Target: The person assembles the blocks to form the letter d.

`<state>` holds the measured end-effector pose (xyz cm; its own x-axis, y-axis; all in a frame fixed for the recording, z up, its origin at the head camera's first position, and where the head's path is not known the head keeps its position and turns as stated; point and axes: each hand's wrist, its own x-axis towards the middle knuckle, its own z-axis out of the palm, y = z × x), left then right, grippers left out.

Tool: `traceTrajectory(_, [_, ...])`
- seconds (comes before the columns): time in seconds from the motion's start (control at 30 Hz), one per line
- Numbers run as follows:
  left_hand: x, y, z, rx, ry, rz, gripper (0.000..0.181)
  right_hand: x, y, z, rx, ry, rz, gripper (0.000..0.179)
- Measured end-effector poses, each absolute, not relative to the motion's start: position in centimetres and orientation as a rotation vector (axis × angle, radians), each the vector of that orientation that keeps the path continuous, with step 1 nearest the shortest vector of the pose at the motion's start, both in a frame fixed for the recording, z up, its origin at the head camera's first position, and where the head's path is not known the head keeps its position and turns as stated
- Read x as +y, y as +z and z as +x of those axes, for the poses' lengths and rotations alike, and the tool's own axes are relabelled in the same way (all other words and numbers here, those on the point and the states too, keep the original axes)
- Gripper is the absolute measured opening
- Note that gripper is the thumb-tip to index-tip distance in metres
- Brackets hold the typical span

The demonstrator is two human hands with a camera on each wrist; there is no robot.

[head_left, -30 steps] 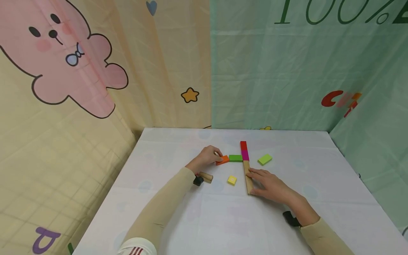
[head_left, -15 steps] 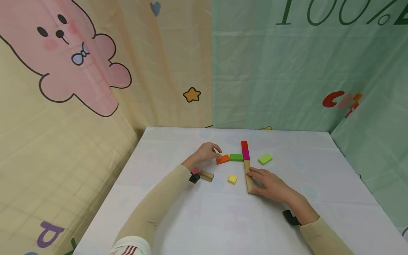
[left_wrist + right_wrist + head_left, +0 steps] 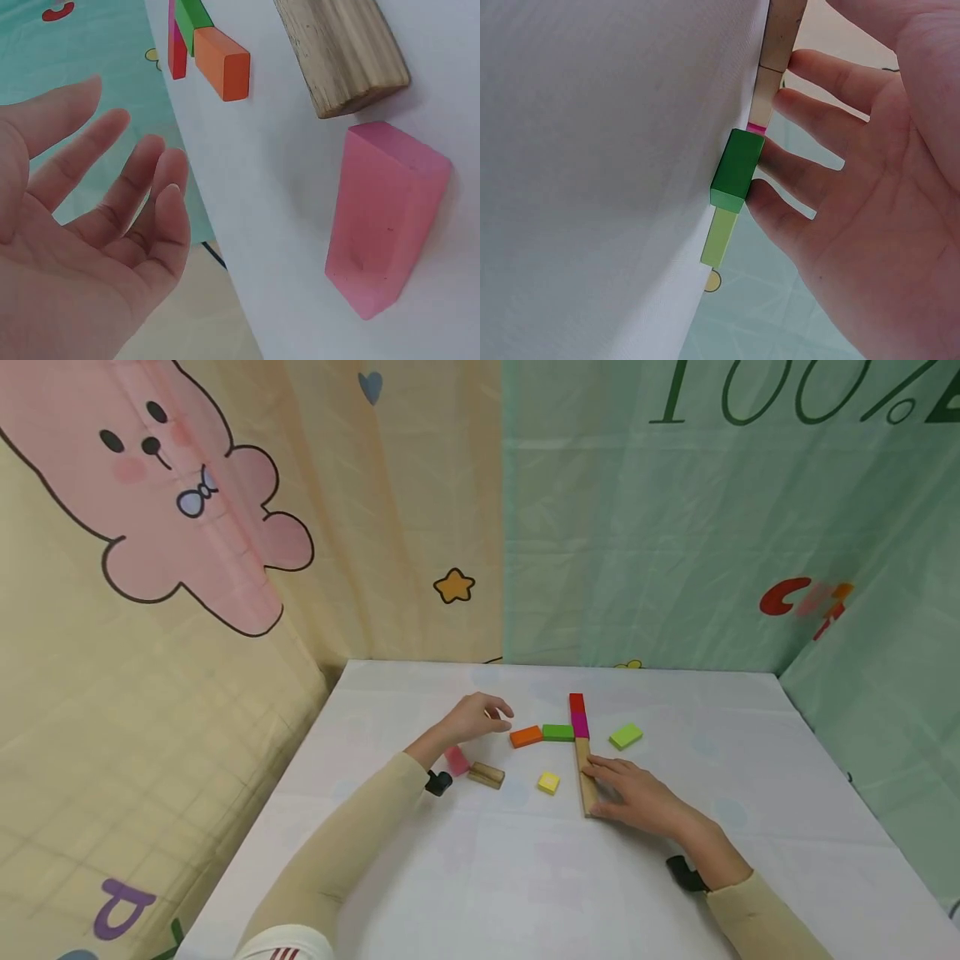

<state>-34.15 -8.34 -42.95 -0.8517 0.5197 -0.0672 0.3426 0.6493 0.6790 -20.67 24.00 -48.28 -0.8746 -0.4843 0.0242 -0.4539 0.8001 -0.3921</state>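
Observation:
My left hand (image 3: 474, 717) hovers left of an orange block (image 3: 526, 737), fingers loosely bent and holding nothing. The orange block lies slightly askew against the end of a green block (image 3: 557, 732). That green block meets a line of blocks: red (image 3: 576, 702), magenta (image 3: 580, 725), then plain wooden blocks (image 3: 584, 777). Along the right side of the wooden blocks rests my right hand (image 3: 637, 795), fingers extended, fingertips at their edge. In the right wrist view, a dark green block (image 3: 736, 169) stands close to those fingertips; in the head view the hand hides it.
A pink block (image 3: 386, 217) lies below my left wrist, beside a wooden piece (image 3: 487, 775). A yellow block (image 3: 548, 783) sits between the hands. Right of the line lies a lime block (image 3: 626, 737). A patterned curtain (image 3: 652, 527) rises behind the white table (image 3: 465, 877).
My left hand has let go of the orange block and drawn back to the left, bringing the pink block into view. The right hand stays in place at the wooden blocks.

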Motion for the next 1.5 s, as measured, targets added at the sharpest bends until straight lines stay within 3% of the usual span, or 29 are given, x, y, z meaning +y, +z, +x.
traceTrajectory(0.5, [-11.2,-44.8,-31.9,2.514,0.991,0.883,0.033,24.0,-48.5,-20.8,2.910,-0.607,-0.738,0.071])
traceTrajectory(0.8, [-12.5,-47.1,-30.3,2.516,1.049,0.805,0.031,23.9,-48.7,-20.8,2.909,-0.596,-0.728,0.071])
traceTrajectory(1.5, [-12.9,-47.6,-30.2,2.505,0.918,0.957,0.027,24.1,-48.5,-20.9,2.910,-0.600,-0.750,0.071])
